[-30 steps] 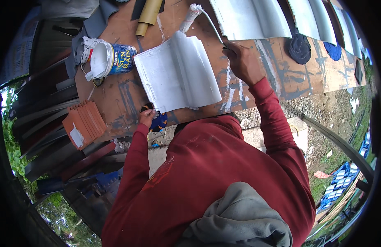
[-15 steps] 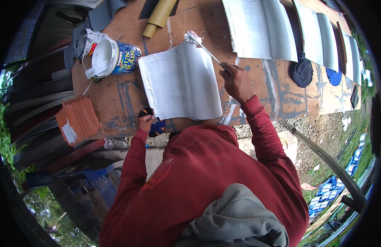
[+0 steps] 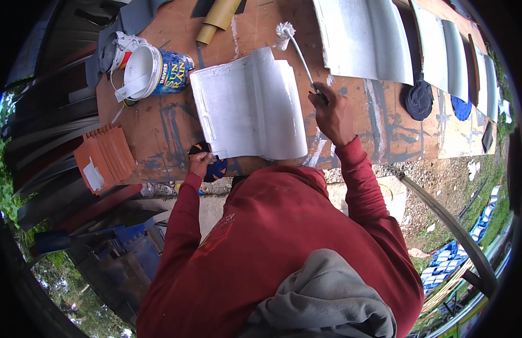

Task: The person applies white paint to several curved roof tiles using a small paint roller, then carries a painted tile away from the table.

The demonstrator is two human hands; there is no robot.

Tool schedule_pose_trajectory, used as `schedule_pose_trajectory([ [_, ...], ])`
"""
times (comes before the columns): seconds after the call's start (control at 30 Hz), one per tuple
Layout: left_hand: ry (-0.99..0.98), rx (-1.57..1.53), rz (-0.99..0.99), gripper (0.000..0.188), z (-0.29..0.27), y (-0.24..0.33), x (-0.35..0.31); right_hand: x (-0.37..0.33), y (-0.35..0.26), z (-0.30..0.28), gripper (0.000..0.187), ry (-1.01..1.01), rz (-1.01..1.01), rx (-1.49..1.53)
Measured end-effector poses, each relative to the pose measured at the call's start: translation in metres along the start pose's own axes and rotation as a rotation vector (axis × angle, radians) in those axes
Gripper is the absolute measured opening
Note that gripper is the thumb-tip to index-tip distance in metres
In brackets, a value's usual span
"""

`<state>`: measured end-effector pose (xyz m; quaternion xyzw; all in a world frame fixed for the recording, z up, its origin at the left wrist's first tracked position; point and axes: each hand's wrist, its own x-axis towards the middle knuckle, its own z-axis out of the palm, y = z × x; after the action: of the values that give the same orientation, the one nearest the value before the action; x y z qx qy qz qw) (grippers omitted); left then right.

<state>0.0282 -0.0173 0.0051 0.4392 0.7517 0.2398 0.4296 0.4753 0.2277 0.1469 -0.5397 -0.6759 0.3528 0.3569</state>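
Note:
A curved roof tile (image 3: 244, 110), coated white, lies on the wooden table in front of me. My left hand (image 3: 199, 164) grips its near left corner, beside a dark patterned cloth (image 3: 216, 170). In my right hand (image 3: 333, 115) is the handle of a small paint roller (image 3: 299, 53). The roller's fluffy white head is off the tile, past its far right corner. To the left of the tile stands a blue paint bucket (image 3: 173, 73), tipped toward the left, with white paint on its rim and inside.
White-coated tiles (image 3: 367, 39) stand in a row at the far right, near dark blue round cloths (image 3: 417, 101). Stacked orange tiles (image 3: 106, 158) sit at the table's left edge. A tan tube (image 3: 219, 21) lies at the back. Paint streaks mark the table (image 3: 374, 129).
The roller head has moved right, from the tile's far edge to beyond its right corner. My right hand has shifted slightly right; my left hand stays on the near left corner.

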Motion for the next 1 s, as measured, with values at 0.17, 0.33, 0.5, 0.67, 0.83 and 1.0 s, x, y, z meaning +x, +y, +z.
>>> schedule_pose_trajectory([
  [0.17, 0.171, 0.115, 0.062, 0.034, 0.014, 0.021, -0.008, -0.012, 0.004, 0.001, 0.028, -0.068, -0.042, -0.005],
  [0.33, 0.092, -0.012, 0.022, 0.033, 0.006, 0.001, -0.003, -0.012, 0.009, 0.006, 0.027, -0.074, -0.074, -0.097],
  [0.5, 0.039, 0.007, 0.083, 0.034, 0.01, 0.006, 0.002, -0.01, 0.013, 0.016, 0.028, 0.013, -0.083, -0.106],
  [0.67, 0.172, 0.008, 0.14, 0.041, 0.015, -0.005, 0.001, -0.016, -0.002, 0.023, 0.029, 0.078, -0.142, -0.137],
  [0.83, 0.235, 0.032, 0.147, 0.043, 0.024, 0.005, -0.005, -0.028, -0.04, 0.018, 0.031, -0.238, 0.158, 0.403],
  [1.0, 0.189, -0.074, 0.093, 0.042, 0.027, 0.009, -0.01, -0.046, -0.069, 0.044, 0.036, -0.446, 0.347, 0.631],
])
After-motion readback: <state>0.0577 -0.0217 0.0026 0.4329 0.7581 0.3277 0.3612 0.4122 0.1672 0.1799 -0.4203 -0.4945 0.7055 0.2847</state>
